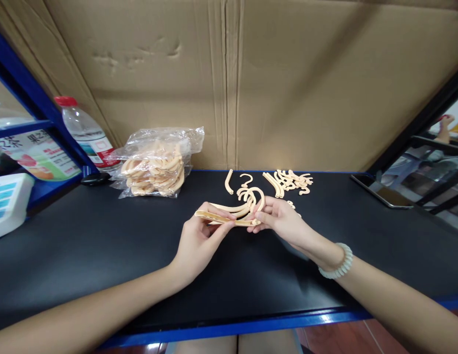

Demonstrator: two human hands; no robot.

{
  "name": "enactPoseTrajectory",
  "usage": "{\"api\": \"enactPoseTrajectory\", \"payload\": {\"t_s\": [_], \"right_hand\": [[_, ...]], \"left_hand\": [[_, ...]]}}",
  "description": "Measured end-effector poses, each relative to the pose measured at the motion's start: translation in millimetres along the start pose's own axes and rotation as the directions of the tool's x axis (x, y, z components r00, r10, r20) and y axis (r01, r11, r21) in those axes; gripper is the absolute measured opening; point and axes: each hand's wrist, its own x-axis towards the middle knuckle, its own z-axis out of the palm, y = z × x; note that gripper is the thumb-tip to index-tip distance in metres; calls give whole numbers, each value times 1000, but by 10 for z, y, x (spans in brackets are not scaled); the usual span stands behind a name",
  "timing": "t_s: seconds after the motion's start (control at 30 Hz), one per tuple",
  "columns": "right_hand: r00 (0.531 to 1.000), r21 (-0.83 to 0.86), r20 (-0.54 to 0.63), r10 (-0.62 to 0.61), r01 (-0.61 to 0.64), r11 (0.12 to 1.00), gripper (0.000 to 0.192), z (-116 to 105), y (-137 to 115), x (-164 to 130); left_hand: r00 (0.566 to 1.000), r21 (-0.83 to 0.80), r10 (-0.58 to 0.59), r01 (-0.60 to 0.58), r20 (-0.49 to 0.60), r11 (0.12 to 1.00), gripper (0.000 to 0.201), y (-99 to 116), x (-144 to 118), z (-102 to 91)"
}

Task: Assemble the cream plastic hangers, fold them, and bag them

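Observation:
Both my hands hold a small beige plastic hanger (232,215) just above the black tabletop (103,246). My left hand (199,241) pinches its left arm between thumb and fingers. My right hand (280,220), with a pale bead bracelet on the wrist, grips the right end by the hook (251,195). Behind the hands lie a loose curved piece (229,182), a single hook (246,178) and a pile of beige hanger parts (290,182).
A clear plastic bag of beige hangers (155,169) sits at the back left beside a water bottle (86,132). A cardboard wall (251,83) closes the back. A phone or tablet (381,192) lies at the right; a white box (7,201) stands far left.

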Motion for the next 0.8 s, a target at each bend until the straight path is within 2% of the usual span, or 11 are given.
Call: {"api": "enactPoseTrajectory", "payload": {"t_s": [0.23,0.43,0.7,0.8], "right_hand": [[990,-89,-73,-117,111,990,15,70,-8,-25],[990,-85,-20,-142,140,987,16,180,-12,-61],[968,-178,-42,-247,236,955,18,231,-18,-98],[965,-168,-32,-261,252,953,23,244,-7,-102]], "left_hand": [[995,-112,-80,74,-51,991,15,21,10,50],[973,-165,-211,224,97,960,17,85,-17,133],[949,-283,-314,311,36,907,26,69,-41,151],[937,-300,-341,347,73,889,29,78,-36,172]]}}
